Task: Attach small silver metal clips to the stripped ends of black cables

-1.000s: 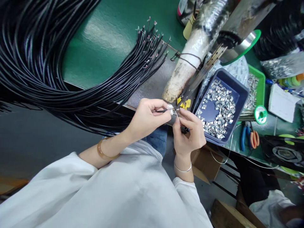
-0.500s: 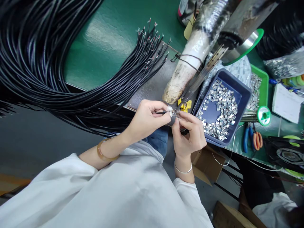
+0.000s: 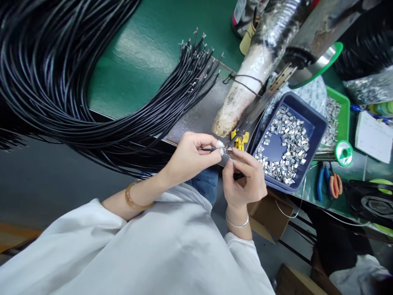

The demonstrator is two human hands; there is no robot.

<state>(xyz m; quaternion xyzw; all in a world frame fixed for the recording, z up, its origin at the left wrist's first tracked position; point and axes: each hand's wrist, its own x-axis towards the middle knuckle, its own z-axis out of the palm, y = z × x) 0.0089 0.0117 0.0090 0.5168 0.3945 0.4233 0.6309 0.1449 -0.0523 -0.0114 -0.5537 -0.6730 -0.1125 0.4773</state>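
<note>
My left hand (image 3: pixel 196 153) pinches a black cable (image 3: pixel 209 149) near its end, with a white wrapping on one fingertip. At the cable's tip is a small shiny metal connector (image 3: pixel 227 150). From the other side, my right hand (image 3: pixel 245 176) has its bent index finger and thumb at this connector. A small gap shows between that thumb and index fingertip, and the contact is partly hidden. Just behind the fingertips sits a yellow clamp (image 3: pixel 241 140), below the lower end of a slotted metal rod (image 3: pixel 276 84).
A bundle of black cables (image 3: pixel 147 102) with stripped ends covers the left. A wrapped white tube (image 3: pixel 238 96) slants down above my hands. At right stand a blue tray (image 3: pixel 317 119) of metal shells, a green tray (image 3: pixel 345 110), a solder spool (image 3: pixel 344 153) and pliers (image 3: pixel 321 182).
My right thumb has lowered slightly, so a gap shows between it and the index finger. The left hand keeps its pinch on the cable. The view has shifted a little.
</note>
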